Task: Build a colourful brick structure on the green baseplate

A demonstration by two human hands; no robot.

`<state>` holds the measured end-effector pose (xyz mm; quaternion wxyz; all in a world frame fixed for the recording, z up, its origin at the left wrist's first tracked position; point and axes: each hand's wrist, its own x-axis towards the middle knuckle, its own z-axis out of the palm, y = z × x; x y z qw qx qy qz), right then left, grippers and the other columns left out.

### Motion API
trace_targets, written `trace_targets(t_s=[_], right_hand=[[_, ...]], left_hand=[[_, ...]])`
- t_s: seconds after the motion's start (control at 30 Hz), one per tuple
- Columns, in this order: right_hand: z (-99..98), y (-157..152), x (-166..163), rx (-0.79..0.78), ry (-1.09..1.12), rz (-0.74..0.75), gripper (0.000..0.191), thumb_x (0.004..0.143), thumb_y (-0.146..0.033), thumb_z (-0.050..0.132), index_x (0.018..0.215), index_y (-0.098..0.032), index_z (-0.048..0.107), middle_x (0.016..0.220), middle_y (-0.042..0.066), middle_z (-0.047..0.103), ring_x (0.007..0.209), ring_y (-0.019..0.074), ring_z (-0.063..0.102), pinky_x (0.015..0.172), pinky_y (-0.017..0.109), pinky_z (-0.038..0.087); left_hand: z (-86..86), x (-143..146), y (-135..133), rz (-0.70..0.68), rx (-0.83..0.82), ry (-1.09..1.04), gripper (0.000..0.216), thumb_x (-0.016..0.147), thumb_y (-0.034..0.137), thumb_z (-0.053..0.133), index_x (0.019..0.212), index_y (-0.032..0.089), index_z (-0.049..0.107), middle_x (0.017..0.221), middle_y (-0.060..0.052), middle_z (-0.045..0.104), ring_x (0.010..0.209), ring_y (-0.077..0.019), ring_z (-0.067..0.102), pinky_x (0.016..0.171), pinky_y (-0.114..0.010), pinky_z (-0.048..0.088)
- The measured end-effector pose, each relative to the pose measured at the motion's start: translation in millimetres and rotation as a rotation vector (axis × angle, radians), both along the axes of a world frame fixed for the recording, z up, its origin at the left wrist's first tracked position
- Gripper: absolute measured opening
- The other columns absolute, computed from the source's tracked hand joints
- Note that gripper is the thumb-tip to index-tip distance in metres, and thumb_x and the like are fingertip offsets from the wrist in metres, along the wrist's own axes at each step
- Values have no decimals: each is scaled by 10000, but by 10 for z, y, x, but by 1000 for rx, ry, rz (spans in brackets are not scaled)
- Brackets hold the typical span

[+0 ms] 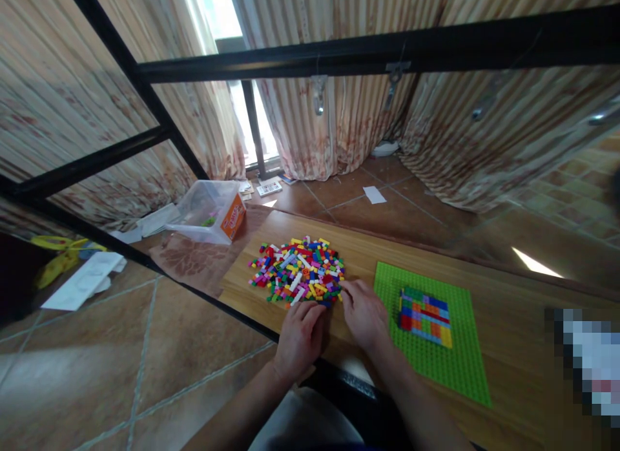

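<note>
A heap of small, many-coloured toy bricks (pixel 303 270) lies spread on the wooden tabletop. My left hand (pixel 301 338) is at the heap's near edge, its fingers curled together beside a few blue bricks; whatever they hold is hidden. At the right edge of the heap is my right hand (pixel 364 314), fingers bent and fingertips close to the bricks; I cannot make out what is in them. Right of this hand lies a green baseplate (pixel 465 367). On it stands a flat block of joined bricks (pixel 426 316) in red, blue, orange, yellow and green.
A clear plastic bin (pixel 206 231) with an orange label stands past the table's far left end. Black metal bars (pixel 339 60) cross above the table (pixel 513 335). Behind hang striped curtains (pixel 310 128). Papers (pixel 374 194) lie on the tiled floor. A blurred patch covers the far right.
</note>
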<state>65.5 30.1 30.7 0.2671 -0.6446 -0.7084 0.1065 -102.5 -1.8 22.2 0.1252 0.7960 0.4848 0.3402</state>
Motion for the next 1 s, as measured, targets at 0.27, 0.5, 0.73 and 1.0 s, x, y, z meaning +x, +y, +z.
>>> trace_targets(t_s=[0.27,0.5,0.73,1.0], right_hand=[[-34,95,1,-5,73,21,216,909,-207,487,917,-244,700,900,46,656,811,167,610,708,281,452],[136,-137,150,72,295,-6,232,931,-283,470,944,-221,693,923,55,693,858,173,640,785,309,498],[194,-447,1029,150,284,-340,293,898,-394,493,974,-208,706,986,77,704,896,205,651,829,374,508],[54,-254,1450,147,186,-356,306,878,-379,485,889,-204,736,951,84,685,907,212,611,873,416,482]], left_hand=[[-49,0,-1,0,-12,15,208,929,155,486,1082,186,624,1037,-88,664,964,-211,610,849,-387,550],[-6,6,6,8,25,26,220,920,136,482,1075,188,629,1040,-85,666,965,-199,627,845,-365,564],[-19,6,31,-4,47,55,212,922,135,483,1063,192,631,1040,-79,661,967,-198,631,865,-358,560],[-41,-3,50,5,82,98,221,925,154,484,1080,197,635,1054,-88,659,986,-214,635,873,-374,561]])
